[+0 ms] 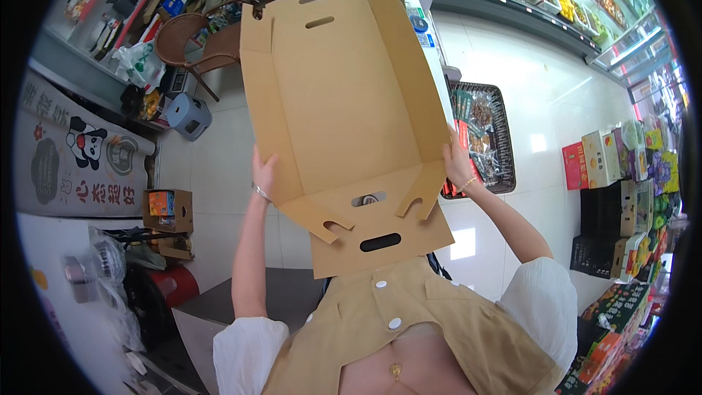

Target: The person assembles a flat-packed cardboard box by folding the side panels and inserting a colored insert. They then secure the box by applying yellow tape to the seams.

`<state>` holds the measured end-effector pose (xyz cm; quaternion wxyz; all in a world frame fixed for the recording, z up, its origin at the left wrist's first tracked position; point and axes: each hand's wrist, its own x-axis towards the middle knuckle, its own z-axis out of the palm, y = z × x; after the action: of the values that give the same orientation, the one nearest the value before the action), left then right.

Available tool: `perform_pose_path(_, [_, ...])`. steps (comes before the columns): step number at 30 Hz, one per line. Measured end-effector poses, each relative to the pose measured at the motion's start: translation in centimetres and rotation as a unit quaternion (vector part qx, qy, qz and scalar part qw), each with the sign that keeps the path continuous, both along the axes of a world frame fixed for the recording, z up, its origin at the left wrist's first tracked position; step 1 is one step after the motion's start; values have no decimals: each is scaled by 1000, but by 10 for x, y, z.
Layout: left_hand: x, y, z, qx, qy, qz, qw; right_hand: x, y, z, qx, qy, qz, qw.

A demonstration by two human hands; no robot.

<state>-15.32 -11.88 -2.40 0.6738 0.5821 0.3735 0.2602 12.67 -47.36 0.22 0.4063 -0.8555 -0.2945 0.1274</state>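
A large brown cardboard box blank (340,93) fills the middle of the view, its long side panels partly raised and its end flaps spread. My left hand (264,173) grips the near part of its left side panel, thumb on the cardboard. On the opposite edge, my right hand (456,160) holds the right side panel near the folded corner. Oval handle slots are cut in both ends, and the corner flaps nearest me have curved notches. The lowest flap lies close against my tan vest. Most fingers of both hands are hidden behind the cardboard.
Behind the cardboard stands a white counter (433,71). A dark basket of packaged goods (507,142) is right of it. To the left are a brown wicker chair (181,38), a blue-grey stool (189,116) and a small open carton (186,211). Produce shelves (493,8) line the upper right.
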Motion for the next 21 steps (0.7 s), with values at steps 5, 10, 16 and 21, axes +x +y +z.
perform_pose_path(5, [-24,-53,-14,376,107,9,920,-12,-31,-35,-37,-104,22,994])
perform_pose_path(10, [-88,-65,-27,444,172,-142,868,-31,-47,-49,-117,-63,50,990])
perform_pose_path(16, [-115,-46,5,459,282,-350,767,-35,-66,-21,-235,-201,284,908])
perform_pose_path(21, [-109,-11,-30,421,238,-363,796,-41,-58,-34,-150,-133,239,950])
